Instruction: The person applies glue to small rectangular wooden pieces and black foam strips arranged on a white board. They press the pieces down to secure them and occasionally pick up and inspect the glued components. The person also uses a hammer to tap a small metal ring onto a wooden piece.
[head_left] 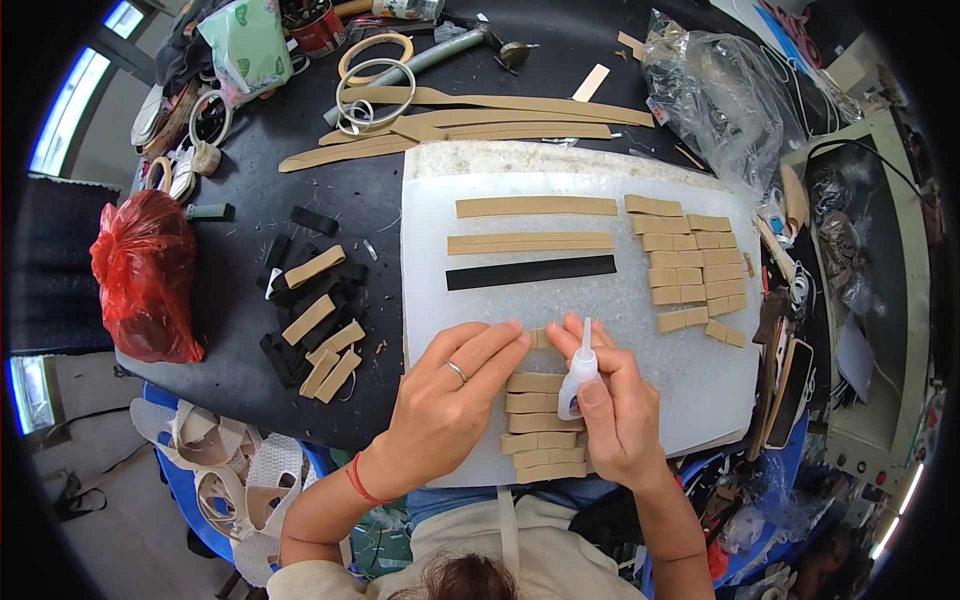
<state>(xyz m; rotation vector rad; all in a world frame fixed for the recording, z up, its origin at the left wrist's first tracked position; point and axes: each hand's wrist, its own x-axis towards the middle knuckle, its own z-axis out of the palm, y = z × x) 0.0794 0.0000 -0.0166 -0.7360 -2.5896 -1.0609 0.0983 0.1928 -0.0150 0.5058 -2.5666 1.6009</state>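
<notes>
My right hand (622, 420) is closed around a small white glue bottle (577, 392), its thin nozzle pointing up and away. Some of its fingers reach the right end of a short tan strap loop (540, 338). Against the left end of that loop press the fingertips of my left hand (445, 395), the fingers close together and the thumb hidden. Just below, several flattened tan loops (540, 402) lie in a column between my hands. Farther up the white board (430, 240) are two long tan strips (535, 207) and a black strip (530, 272).
At the right of the board stand two columns of tan loops (675, 250). A heap of black and tan loops (315, 320) lies to the left, by a red plastic bag (148, 280). Long tan straps (500, 118), tape rings (378, 95), a hammer (440, 58) and clear plastic (715, 100) occupy the far side.
</notes>
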